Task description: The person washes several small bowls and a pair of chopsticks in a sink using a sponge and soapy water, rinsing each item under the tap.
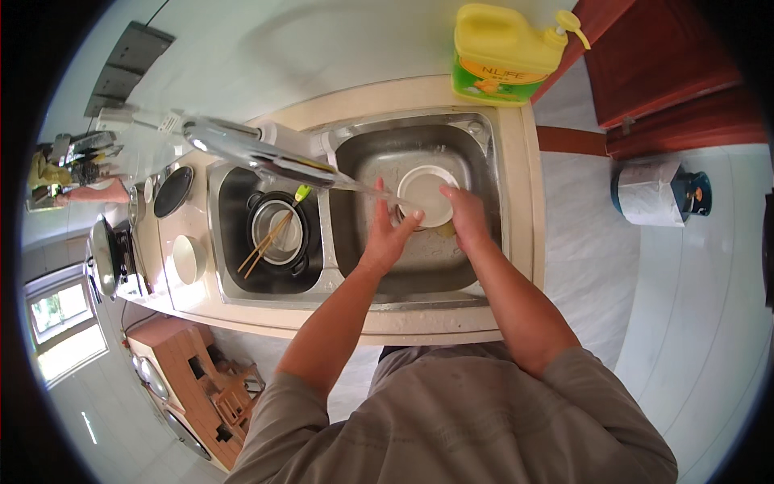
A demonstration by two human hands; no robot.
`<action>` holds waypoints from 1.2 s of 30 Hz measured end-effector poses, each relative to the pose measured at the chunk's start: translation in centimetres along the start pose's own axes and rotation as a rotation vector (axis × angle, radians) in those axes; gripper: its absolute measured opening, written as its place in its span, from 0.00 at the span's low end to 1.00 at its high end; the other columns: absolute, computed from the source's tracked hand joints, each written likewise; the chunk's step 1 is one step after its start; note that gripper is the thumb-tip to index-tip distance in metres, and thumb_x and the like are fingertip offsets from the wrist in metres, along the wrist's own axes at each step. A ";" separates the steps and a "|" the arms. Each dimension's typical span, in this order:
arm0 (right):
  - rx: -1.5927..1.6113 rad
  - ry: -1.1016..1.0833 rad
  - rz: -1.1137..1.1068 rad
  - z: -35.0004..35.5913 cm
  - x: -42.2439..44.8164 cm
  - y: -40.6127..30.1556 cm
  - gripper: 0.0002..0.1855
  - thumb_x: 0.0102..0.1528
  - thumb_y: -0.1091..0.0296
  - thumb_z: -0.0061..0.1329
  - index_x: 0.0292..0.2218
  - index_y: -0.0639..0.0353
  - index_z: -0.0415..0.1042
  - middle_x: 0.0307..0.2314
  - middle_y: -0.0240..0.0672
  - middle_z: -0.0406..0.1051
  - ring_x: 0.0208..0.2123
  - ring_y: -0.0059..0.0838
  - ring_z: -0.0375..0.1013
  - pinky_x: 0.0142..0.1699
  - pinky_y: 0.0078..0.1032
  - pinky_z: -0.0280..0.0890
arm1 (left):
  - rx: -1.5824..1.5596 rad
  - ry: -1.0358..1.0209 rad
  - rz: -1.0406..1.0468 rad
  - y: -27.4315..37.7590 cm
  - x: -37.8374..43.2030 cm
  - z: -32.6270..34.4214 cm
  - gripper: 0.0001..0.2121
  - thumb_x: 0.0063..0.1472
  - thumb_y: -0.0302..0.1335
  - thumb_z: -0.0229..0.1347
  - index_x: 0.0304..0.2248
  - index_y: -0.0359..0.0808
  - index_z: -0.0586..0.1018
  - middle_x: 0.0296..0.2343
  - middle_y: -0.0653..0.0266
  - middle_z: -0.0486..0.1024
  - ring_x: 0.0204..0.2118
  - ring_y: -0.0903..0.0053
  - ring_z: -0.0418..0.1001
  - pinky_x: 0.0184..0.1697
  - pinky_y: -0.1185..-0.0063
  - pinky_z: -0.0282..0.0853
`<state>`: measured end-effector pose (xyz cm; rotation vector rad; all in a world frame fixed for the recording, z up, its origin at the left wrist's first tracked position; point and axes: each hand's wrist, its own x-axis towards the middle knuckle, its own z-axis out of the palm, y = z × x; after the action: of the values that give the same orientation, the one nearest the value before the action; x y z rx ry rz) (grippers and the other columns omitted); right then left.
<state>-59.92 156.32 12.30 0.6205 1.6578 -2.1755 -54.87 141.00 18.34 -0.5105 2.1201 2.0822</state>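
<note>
A white bowl (426, 195) is held over the right basin (417, 281) of a steel double sink, its round opening facing up towards me. My right hand (470, 215) grips its right side, with the thumb at the rim. On the other side, my left hand (387, 236) has its thumb overlapping the lower-left rim and its index finger raised apart. The left hand's other fingers are hidden, so any hold on the bowl is unclear. From the chrome faucet (260, 154), a stream of water (369, 189) runs between my left thumb and index finger towards the bowl.
In the left basin (233, 260), a dark pot (300, 266) holds a metal bowl (261, 222), chopsticks (266, 243) and a green-handled utensil (302, 192). A pale bowl (189, 260) and black lid or pan (173, 192) stand left. A yellow detergent jug (505, 42) stands behind right.
</note>
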 end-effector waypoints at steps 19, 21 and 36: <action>0.572 -0.187 0.223 4.8 -6.8 -8.1 0.12 0.59 0.66 0.48 0.39 0.67 0.72 0.35 0.37 0.73 0.38 0.32 0.74 0.44 0.29 0.70 | -0.344 0.349 -0.344 -5.6 2.1 -1.6 0.37 0.60 0.46 0.57 0.62 0.40 0.57 0.52 0.57 0.66 0.47 0.66 0.73 0.33 0.70 0.81; 0.563 -0.236 0.269 3.3 -5.4 -5.9 0.13 0.57 0.67 0.50 0.39 0.68 0.71 0.35 0.39 0.73 0.39 0.35 0.74 0.46 0.31 0.69 | -0.400 0.343 -0.333 -4.6 2.1 -1.1 0.36 0.59 0.44 0.58 0.62 0.40 0.57 0.52 0.56 0.66 0.48 0.66 0.72 0.33 0.69 0.81; 0.049 -0.026 0.414 4.4 -2.2 6.9 0.23 0.54 0.54 0.55 0.41 0.66 0.72 0.29 0.37 0.75 0.29 0.27 0.74 0.30 0.28 0.68 | 0.314 0.489 -0.030 -3.4 1.1 1.2 0.42 0.45 0.14 0.51 0.62 0.54 0.59 0.45 0.42 0.61 0.48 0.44 0.65 0.55 0.65 0.62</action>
<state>-55.14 150.27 8.78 0.8591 1.3237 -1.9166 -55.01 142.01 14.74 -1.0827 2.6085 1.6802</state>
